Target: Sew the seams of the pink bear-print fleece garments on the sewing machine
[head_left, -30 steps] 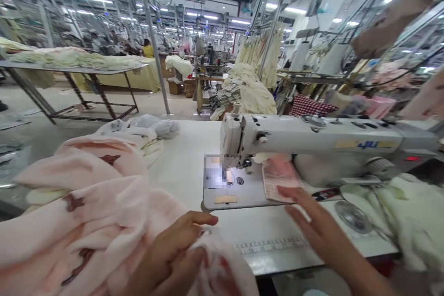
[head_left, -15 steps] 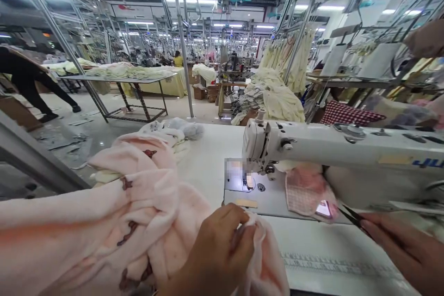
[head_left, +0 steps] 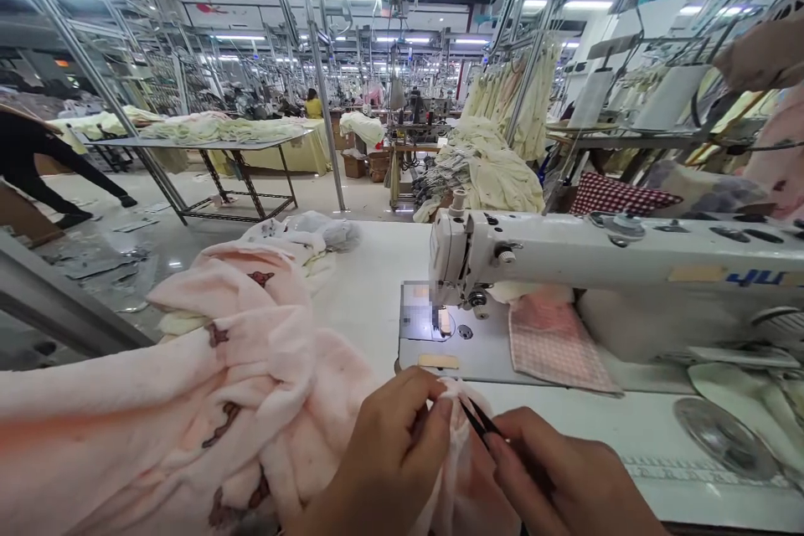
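My left hand (head_left: 393,444) is closed in a pinch on the edge of a pale pink fleece garment (head_left: 264,377) with brown printed figures. The garment spreads in folds across the left of the table and hangs below my hands. Between the fingers of my right hand (head_left: 559,469) are black pointed tweezers (head_left: 481,420), their tips at the pinched fabric edge, close to my left fingertips. I cannot make out whether the tips grip a thread. Just beyond my hands stands a white sewing machine (head_left: 502,255), its needle area blurred out.
A pink checked cloth (head_left: 556,343) lies under the machine arm. On the right rests a round metal disc (head_left: 725,435), near a printed ruler strip (head_left: 675,469). Behind are a pile of pale yellow garments (head_left: 496,167), thread cones (head_left: 672,100) and a bending person (head_left: 50,159).
My right hand has moved left with the tweezers, from beside the checked cloth to the fabric edge at my left hand. The metal disc has come into sight. The view has shifted slightly.
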Demonstrator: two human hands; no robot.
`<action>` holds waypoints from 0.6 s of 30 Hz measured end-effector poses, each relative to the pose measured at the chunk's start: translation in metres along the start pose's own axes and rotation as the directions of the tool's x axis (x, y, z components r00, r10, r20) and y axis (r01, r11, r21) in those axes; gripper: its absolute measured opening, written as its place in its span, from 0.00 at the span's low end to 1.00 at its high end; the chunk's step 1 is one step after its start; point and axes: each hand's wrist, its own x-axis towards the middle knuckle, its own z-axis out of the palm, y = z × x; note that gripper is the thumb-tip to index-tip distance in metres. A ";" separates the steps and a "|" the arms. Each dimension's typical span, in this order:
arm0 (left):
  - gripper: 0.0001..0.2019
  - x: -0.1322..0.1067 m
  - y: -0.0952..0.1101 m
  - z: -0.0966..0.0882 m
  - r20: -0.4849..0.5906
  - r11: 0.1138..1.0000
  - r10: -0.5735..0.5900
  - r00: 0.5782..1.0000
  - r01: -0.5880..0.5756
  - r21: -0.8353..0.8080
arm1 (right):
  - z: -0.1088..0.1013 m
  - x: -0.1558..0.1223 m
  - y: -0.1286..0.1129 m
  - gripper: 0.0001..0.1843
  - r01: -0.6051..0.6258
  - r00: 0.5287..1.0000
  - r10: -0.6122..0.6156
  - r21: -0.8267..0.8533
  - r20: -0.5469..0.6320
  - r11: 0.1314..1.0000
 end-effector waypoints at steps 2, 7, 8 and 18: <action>0.08 0.000 0.002 0.000 -0.005 1.000 0.004 1.000 -0.004 -0.001 | 0.004 0.000 0.002 0.07 -0.001 1.000 0.001 -0.011 -0.014 1.000; 0.08 0.001 0.004 0.000 -0.027 1.000 0.009 1.000 -0.009 -0.020 | 0.003 -0.002 0.001 0.08 -0.062 0.998 0.064 0.062 -0.024 0.996; 0.08 0.001 0.004 0.000 -0.027 1.000 0.004 1.000 -0.005 -0.027 | 0.003 -0.002 0.000 0.08 -0.073 0.997 0.075 0.085 -0.019 0.994; 0.09 0.000 0.006 -0.003 -0.011 0.998 -0.045 0.999 0.045 -0.041 | 0.009 -0.001 -0.003 0.08 -0.046 0.997 0.056 0.163 -0.059 0.986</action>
